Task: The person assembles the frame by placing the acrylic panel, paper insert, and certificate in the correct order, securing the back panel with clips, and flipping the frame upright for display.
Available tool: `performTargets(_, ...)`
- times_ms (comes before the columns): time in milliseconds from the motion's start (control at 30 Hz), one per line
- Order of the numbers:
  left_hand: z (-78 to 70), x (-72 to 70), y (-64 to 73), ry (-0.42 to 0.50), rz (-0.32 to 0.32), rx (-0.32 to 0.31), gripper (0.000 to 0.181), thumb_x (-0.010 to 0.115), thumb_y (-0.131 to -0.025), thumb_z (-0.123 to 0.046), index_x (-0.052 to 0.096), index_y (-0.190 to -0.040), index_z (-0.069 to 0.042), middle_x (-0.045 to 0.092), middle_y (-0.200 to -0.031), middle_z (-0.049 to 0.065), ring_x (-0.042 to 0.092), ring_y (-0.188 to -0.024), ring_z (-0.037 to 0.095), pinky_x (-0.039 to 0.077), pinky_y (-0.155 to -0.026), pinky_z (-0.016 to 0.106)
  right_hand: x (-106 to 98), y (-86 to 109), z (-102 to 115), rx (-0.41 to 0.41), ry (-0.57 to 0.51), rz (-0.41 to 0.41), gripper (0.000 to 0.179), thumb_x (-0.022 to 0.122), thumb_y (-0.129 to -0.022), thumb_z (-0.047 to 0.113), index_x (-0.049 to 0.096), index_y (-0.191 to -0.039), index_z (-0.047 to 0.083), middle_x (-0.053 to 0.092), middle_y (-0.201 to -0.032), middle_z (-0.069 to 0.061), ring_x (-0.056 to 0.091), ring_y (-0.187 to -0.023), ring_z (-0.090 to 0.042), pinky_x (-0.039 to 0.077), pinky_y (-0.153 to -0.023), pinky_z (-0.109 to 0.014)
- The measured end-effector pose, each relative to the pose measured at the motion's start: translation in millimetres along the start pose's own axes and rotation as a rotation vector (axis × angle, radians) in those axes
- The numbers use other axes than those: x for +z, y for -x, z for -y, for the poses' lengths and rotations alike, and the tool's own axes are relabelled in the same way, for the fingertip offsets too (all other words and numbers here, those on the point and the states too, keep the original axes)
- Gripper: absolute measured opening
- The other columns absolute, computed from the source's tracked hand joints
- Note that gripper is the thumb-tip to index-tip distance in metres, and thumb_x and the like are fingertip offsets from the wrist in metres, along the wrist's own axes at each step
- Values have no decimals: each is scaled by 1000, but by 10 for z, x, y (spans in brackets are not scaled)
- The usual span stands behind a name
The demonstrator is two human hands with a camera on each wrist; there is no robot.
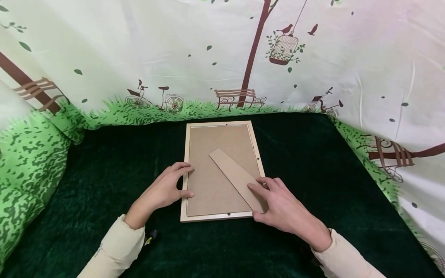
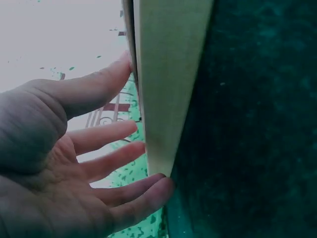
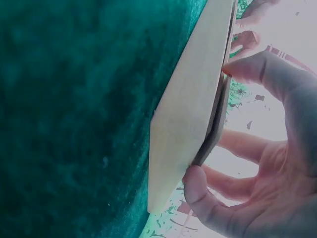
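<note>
A pale wooden picture frame (image 1: 184,210) lies back side up on dark green cloth, its brown backboard (image 1: 205,193) facing me. Slanting across the backboard is a flat, tan easel stand (image 1: 231,170), its wide end at the lower right corner. My right hand (image 1: 278,204) holds that wide end, thumb at the bottom edge and fingers on its right side; the right wrist view shows fingertips along the stand's edge (image 3: 213,139). My left hand (image 1: 165,189) rests at the frame's left side, thumb and fingers spread and fairly straight. In the left wrist view, fingertips touch the frame's side (image 2: 166,89).
Dark green velvety cloth (image 1: 114,166) covers the table around the frame. Behind and at both sides hangs a white curtain (image 1: 167,50) printed with trees, benches and bicycles. Small dark turn-clips (image 1: 228,214) sit along the frame's edges. Cream sleeves (image 1: 119,243) cover both forearms.
</note>
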State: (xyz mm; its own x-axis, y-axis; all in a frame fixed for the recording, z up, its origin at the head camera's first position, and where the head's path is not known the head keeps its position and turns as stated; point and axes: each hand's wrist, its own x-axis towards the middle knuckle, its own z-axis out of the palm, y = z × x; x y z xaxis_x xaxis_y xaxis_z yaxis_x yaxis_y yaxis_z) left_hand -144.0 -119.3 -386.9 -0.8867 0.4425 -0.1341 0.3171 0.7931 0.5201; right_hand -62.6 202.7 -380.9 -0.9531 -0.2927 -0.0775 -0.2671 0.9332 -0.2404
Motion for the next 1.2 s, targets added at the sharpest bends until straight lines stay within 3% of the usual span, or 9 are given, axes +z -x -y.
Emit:
performTargets(233, 29, 12, -14, -19, 77, 23, 74, 79, -85, -28, 46, -149, -10, 35, -161, 11, 33, -146, 40, 31, -115, 59, 22, 2, 22, 8, -9, -8, 68, 77, -75, 41, 59, -139, 26, 50, -143, -10, 46, -115, -27, 47, -83, -40)
performTargets(500, 9, -2, -76, -28, 116, 30, 72, 75, -89, -24, 42, -152, -12, 30, -163, 9, 32, -147, 38, 31, -116, 57, 31, -12, 11, -5, -2, -20, 70, 77, -75, 41, 58, -140, 25, 49, -145, -11, 45, -116, -27, 47, -80, -38)
performTargets(700, -104, 15, -69, -56, 204, 58, 93, 84, -78, -40, 38, -154, -13, 16, -168, 9, 22, -151, 39, 29, -115, 61, 34, -23, 2, -14, -11, -15, 69, 77, -77, 41, 58, -140, 24, 49, -146, -11, 45, -118, -27, 48, -83, -40)
performTargets(800, -172, 42, -62, -98, 237, 39, 104, 88, -71, -44, 35, -156, -17, 9, -169, 6, 18, -152, 43, 28, -112, 66, 25, -29, 5, -16, -16, -3, 68, 78, -78, 42, 58, -140, 24, 48, -147, -11, 45, -119, -27, 48, -85, -41)
performTargets(1000, -234, 90, -56, -147, 230, -8, 107, 90, -69, -40, 31, -157, -23, 8, -169, 3, 19, -150, 49, 28, -111, 68, -22, -47, -28, -46, 5, 36, 61, 74, -85, 47, 58, -140, 27, 51, -146, -9, 47, -120, -25, 51, -84, -41)
performTargets(1100, -253, 91, -48, -175, 214, -18, 108, 90, -68, -41, 32, -157, -25, 11, -169, 2, 21, -149, 48, 29, -110, 67, -29, -75, -71, -69, -10, 26, 60, 71, -89, 49, 56, -142, 26, 50, -148, -8, 46, -128, -27, 49, -96, -47)
performTargets(1200, -280, 84, -36, -232, 183, -12, 107, 91, -65, -45, 36, -155, -26, 18, -168, 2, 19, -149, 44, 29, -110, 63, -6, -96, -122, -83, -47, 36, 66, 68, -91, 50, 47, -149, 25, 42, -156, -9, 38, -141, -32, 38, -108, -56)
